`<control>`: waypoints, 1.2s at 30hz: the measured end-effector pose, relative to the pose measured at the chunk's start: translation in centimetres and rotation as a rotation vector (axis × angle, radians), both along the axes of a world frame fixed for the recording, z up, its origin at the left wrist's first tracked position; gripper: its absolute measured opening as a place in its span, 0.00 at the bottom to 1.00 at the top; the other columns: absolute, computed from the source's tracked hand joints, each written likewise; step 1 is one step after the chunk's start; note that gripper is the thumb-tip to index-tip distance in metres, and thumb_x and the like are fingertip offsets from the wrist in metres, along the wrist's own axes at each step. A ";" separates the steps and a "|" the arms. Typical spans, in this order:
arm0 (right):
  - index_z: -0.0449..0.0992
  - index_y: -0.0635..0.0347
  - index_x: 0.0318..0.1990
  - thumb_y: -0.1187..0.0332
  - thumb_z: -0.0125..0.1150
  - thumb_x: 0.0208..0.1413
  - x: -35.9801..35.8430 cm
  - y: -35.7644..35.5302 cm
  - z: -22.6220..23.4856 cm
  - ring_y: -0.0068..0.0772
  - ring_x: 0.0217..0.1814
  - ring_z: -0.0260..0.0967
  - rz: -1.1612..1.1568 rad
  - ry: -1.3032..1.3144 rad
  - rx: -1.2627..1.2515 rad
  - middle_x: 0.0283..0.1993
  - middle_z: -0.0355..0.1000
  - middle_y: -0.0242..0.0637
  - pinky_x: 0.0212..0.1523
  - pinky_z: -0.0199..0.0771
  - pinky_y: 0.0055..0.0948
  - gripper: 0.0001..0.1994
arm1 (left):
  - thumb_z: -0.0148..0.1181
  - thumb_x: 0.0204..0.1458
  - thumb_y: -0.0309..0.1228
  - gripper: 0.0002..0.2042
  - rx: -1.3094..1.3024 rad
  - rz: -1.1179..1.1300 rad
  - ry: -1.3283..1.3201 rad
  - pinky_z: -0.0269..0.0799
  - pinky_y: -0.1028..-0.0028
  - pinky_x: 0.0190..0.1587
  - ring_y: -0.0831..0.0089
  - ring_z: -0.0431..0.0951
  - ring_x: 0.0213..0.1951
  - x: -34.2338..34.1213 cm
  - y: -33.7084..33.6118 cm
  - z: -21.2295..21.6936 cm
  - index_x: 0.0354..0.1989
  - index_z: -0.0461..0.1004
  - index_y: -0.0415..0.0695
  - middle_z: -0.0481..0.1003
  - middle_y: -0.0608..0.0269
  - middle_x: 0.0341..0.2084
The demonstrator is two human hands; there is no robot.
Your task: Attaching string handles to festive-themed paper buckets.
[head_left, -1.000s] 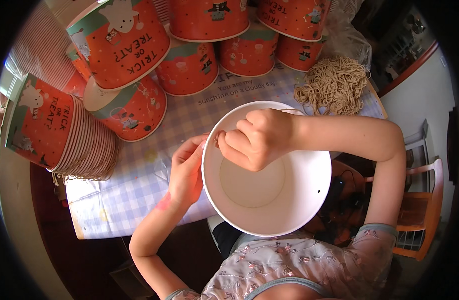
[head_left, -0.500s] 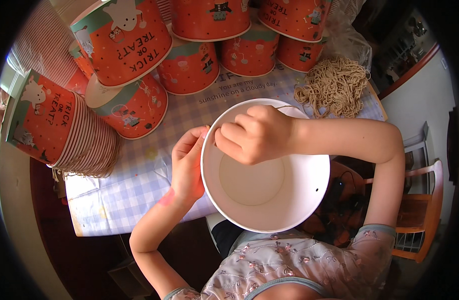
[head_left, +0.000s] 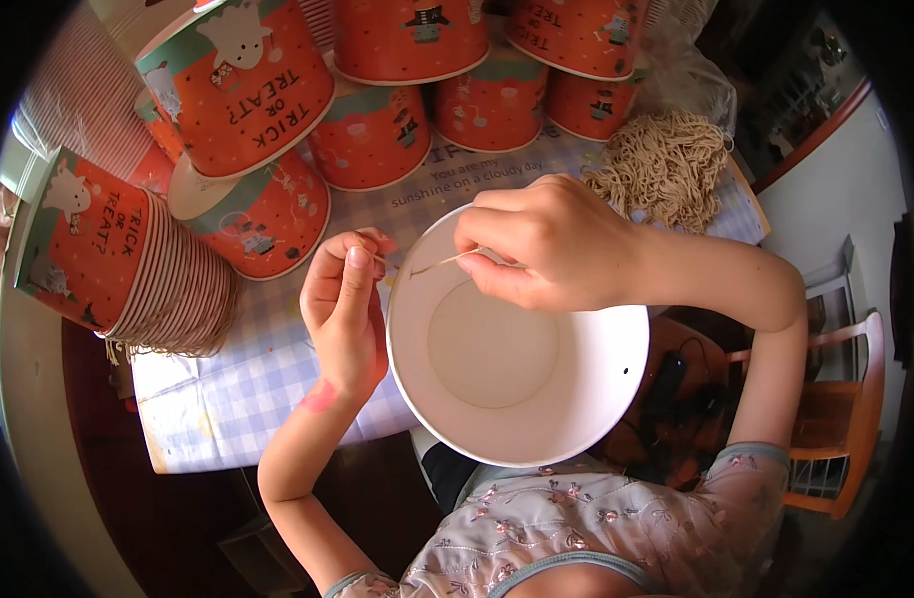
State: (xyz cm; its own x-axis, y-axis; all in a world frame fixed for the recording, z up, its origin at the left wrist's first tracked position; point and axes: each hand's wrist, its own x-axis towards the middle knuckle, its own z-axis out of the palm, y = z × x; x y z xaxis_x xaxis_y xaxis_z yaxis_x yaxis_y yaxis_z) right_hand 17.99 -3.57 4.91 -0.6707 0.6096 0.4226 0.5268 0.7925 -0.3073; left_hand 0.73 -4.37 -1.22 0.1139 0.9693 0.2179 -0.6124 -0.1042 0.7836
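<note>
A white-lined paper bucket (head_left: pixel 586 389) is tipped toward me at the table's near edge, its inside showing. A small dark hole sits in its right wall. A thin tan string (head_left: pixel 437 265) runs through the left wall near the rim. Over the bucket's mouth, my right hand (head_left: pixel 551 244) is closed in a pinch on the inner length of this string, which is pulled straight. Just outside the left rim, my left hand (head_left: pixel 347 309) is closed too, thumb against the fingers, pinching the string's outer end.
Orange printed buckets (head_left: pixel 367 135) stand piled along the far side. A nested stack of buckets (head_left: pixel 178 279) leans at the left, with strings hanging from it. A tangled heap of tan string (head_left: pixel 666 164) lies at the far right on the checked tablecloth (head_left: pixel 248 399). A wooden chair (head_left: pixel 840 419) stands at right.
My right hand has drawn back from the left wall to the right, pulling the string into view. My left hand has moved left, away from the rim. The bucket has shifted slightly left.
</note>
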 end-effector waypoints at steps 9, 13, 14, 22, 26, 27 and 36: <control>0.61 0.62 0.16 0.72 0.50 0.33 -0.7 0.1 1.6 0.39 0.17 0.62 0.076 -0.032 0.041 0.15 0.60 0.38 0.16 0.61 0.32 0.06 | 0.44 0.46 0.24 0.03 0.203 0.023 0.324 0.58 0.83 0.35 0.81 0.63 0.30 -0.2 -0.2 2.0 0.28 0.62 0.38 0.66 0.63 0.25; 0.61 0.62 0.16 0.72 0.51 0.34 -0.8 0.3 1.9 0.39 0.17 0.62 0.085 -0.006 0.107 0.15 0.60 0.37 0.16 0.62 0.32 0.06 | 0.44 0.46 0.24 0.03 0.229 0.015 0.362 0.58 0.83 0.34 0.81 0.64 0.28 -0.6 0.2 2.5 0.28 0.61 0.38 0.66 0.65 0.23; 0.61 0.62 0.16 0.72 0.51 0.34 -0.8 0.2 2.0 0.39 0.17 0.62 0.085 -0.006 0.106 0.15 0.60 0.37 0.16 0.62 0.32 0.06 | 0.44 0.46 0.24 0.03 0.226 0.029 0.351 0.58 0.83 0.34 0.81 0.64 0.28 -0.5 0.2 2.6 0.28 0.61 0.38 0.66 0.64 0.23; 0.63 0.60 0.19 0.78 0.53 0.30 -0.9 0.6 1.2 0.31 0.13 0.58 0.116 0.050 0.147 0.15 0.58 0.33 0.13 0.57 0.25 0.06 | 0.43 0.47 0.23 0.03 0.265 0.021 0.338 0.59 0.84 0.34 0.81 0.65 0.29 -0.1 -0.2 3.1 0.29 0.61 0.37 0.66 0.63 0.24; 0.61 0.61 0.17 0.72 0.52 0.33 -0.7 0.4 1.6 0.36 0.18 0.63 0.079 -0.041 0.120 0.17 0.60 0.35 0.17 0.62 0.30 0.06 | 0.43 0.46 0.23 0.03 0.230 0.023 0.365 0.60 0.85 0.32 0.82 0.65 0.28 -0.2 0.0 2.9 0.28 0.62 0.36 0.66 0.64 0.23; 0.62 0.61 0.18 0.72 0.52 0.33 -0.6 0.5 1.7 0.36 0.18 0.63 0.084 -0.025 0.147 0.17 0.60 0.35 0.17 0.62 0.30 0.06 | 0.44 0.46 0.23 0.04 0.226 0.038 0.414 0.60 0.85 0.32 0.82 0.65 0.27 -0.3 0.0 2.8 0.28 0.62 0.35 0.67 0.64 0.22; 0.64 0.60 0.20 0.75 0.52 0.31 -1.6 1.2 2.2 0.35 0.19 0.62 0.221 0.112 0.239 0.18 0.60 0.34 0.16 0.61 0.30 0.05 | 0.49 0.42 0.21 0.04 0.200 0.064 0.572 0.62 0.83 0.30 0.80 0.67 0.26 -1.1 0.4 2.6 0.26 0.67 0.33 0.68 0.63 0.22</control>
